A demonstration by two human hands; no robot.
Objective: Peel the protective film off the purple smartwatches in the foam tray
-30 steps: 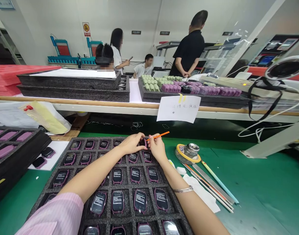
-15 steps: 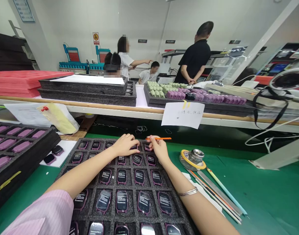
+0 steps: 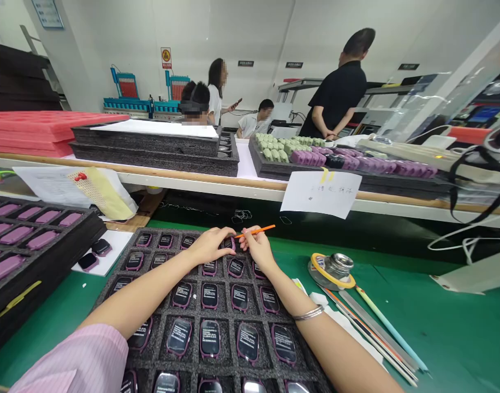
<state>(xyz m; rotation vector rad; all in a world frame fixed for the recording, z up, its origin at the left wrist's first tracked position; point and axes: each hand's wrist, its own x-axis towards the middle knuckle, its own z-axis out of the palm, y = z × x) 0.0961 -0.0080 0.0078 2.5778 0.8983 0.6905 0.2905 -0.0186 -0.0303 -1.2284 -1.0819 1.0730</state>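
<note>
A black foam tray holds rows of purple-framed smartwatches with lit text on their screens. At its far edge, my left hand grips one purple smartwatch between thumb and fingers, tilted up at its pocket. My right hand pinches a thin orange stick, its tip pointing left at the edge of that watch. The watch's lower part is hidden by my fingers, so I cannot tell whether the tip touches it.
On the left stands another foam tray of purple cases, beside two loose watches on white paper. A metal-necked bottle with a yellow tape ring and several thin rods lie right. A shelf crosses behind; people are beyond it.
My right hand has moved left from the corner watch, bringing the orange stick to the watch at my left hand. That watch now shows tilted in my left fingers. The view has shifted slightly.
</note>
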